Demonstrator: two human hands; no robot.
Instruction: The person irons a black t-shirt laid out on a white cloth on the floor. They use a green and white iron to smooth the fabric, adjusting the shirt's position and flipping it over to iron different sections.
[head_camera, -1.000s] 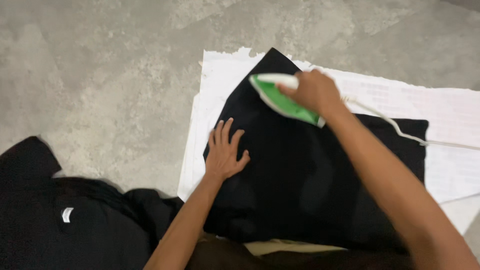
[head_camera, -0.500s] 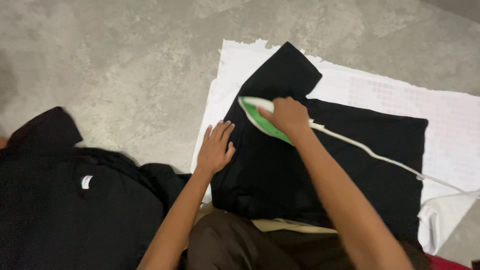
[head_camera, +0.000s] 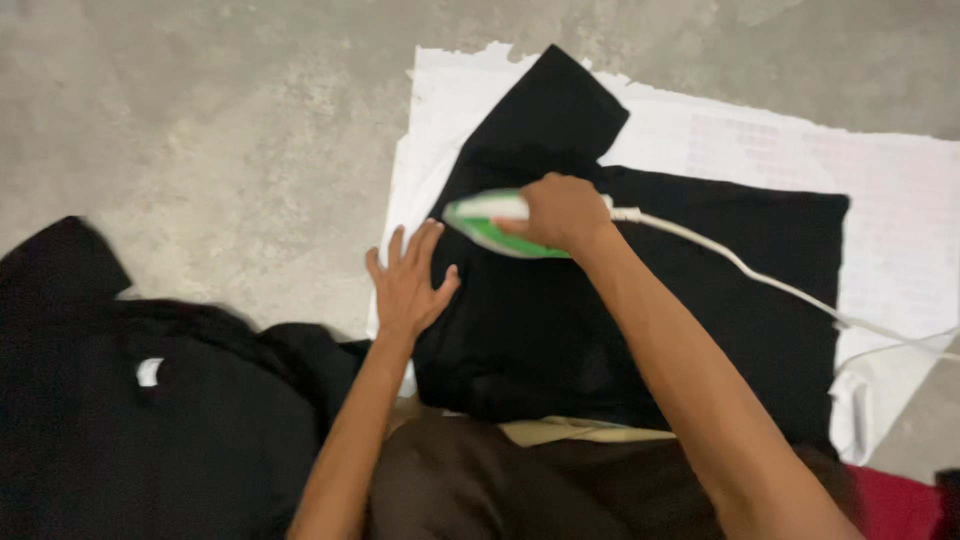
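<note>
My right hand (head_camera: 562, 212) grips the handle of a green and white iron (head_camera: 490, 225), which rests on a black garment (head_camera: 700, 290). The garment lies spread over a white cloth (head_camera: 880, 190) on the floor, one sleeve pointing up and away. My left hand (head_camera: 408, 285) lies flat with fingers apart on the garment's left edge, just beside the iron's tip. A white cord (head_camera: 740, 265) runs from the iron across the garment to the right.
A heap of black clothing (head_camera: 150, 400) with a small white tag lies at the lower left. Grey concrete floor (head_camera: 200, 120) surrounds the cloth. My brown-clad lap (head_camera: 520, 480) fills the bottom middle, and something red (head_camera: 890, 505) shows at the lower right.
The iron has slid from the garment's upper part down and left toward my left hand. My left hand has stayed pressed on the fabric's left edge.
</note>
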